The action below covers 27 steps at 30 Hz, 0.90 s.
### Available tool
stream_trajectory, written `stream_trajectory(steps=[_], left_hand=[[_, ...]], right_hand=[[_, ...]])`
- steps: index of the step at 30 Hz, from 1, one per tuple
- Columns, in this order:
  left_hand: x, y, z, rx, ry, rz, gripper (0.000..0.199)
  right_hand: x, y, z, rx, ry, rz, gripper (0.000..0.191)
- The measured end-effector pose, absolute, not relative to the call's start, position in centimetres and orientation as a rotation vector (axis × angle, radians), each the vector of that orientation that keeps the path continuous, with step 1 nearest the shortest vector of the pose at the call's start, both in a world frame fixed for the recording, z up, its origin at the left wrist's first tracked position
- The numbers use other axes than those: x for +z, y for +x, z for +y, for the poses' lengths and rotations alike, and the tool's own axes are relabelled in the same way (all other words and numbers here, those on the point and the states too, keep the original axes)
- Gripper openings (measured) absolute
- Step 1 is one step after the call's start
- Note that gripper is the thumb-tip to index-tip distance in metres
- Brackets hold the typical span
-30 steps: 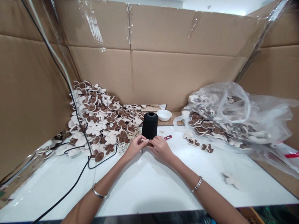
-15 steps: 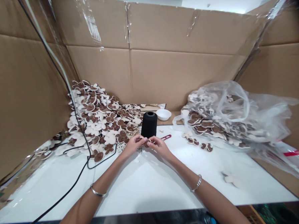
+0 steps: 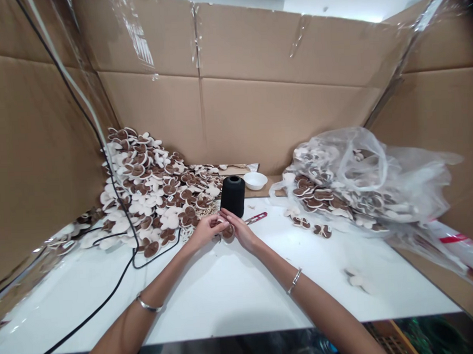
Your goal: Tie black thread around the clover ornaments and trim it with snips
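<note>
A small brown fabric flower piece [image 3: 228,232] is between my two hands, just in front of a black thread cone [image 3: 232,195]. My left hand [image 3: 208,229] pinches it from the left with thumb and forefinger. My right hand [image 3: 240,230] closes on it from the other side, fingers fairly straight and tips meeting those of the left. The fingers partly cover the piece, and any thread in them is too fine to make out. Red thread snips [image 3: 257,217] lie on the table to the right of the cone.
A heap of brown and white flower pieces [image 3: 142,187] rises at left, crossed by a black cable [image 3: 134,246]. A white bowl [image 3: 256,180] stands behind the cone. At right, a clear plastic bag [image 3: 363,175] spills more pieces. Cardboard walls [image 3: 256,107] enclose the white table [image 3: 211,305].
My right hand has turned, its fingers now straighter and reaching over toward the left fingertips. More of the brown piece shows below the fingers. The whole view has shifted slightly.
</note>
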<state>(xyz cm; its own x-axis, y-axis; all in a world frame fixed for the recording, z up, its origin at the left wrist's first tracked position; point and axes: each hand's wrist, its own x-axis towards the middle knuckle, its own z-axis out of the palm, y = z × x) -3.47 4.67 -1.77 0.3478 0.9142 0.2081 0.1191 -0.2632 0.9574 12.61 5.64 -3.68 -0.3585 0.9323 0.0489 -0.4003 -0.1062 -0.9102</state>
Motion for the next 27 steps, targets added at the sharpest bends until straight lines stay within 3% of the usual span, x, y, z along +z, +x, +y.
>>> stream_trajectory(steps=[7,16,20,27], left_hand=[[-1.7,-3.3,4.4,1.006,1.581,0.985,0.033],[-0.7,-3.2,3.7,0.991,1.671,0.97,0.029],[-0.2,-3.5,3.7,1.0,1.779,1.031,0.026],[0.1,-4.0,3.9,0.989,1.772,1.039,0.031]], right_hand=[[-4.6,13.6,5.6,1.288,-0.912,-1.03,0.045],[-2.6,15.5,5.1,0.972,-0.869,-1.844,0.03],[-2.4,15.7,5.1,0.77,-0.996,-1.914,0.026],[-2.6,15.0,4.3,1.355,-0.846,-1.591,0.031]])
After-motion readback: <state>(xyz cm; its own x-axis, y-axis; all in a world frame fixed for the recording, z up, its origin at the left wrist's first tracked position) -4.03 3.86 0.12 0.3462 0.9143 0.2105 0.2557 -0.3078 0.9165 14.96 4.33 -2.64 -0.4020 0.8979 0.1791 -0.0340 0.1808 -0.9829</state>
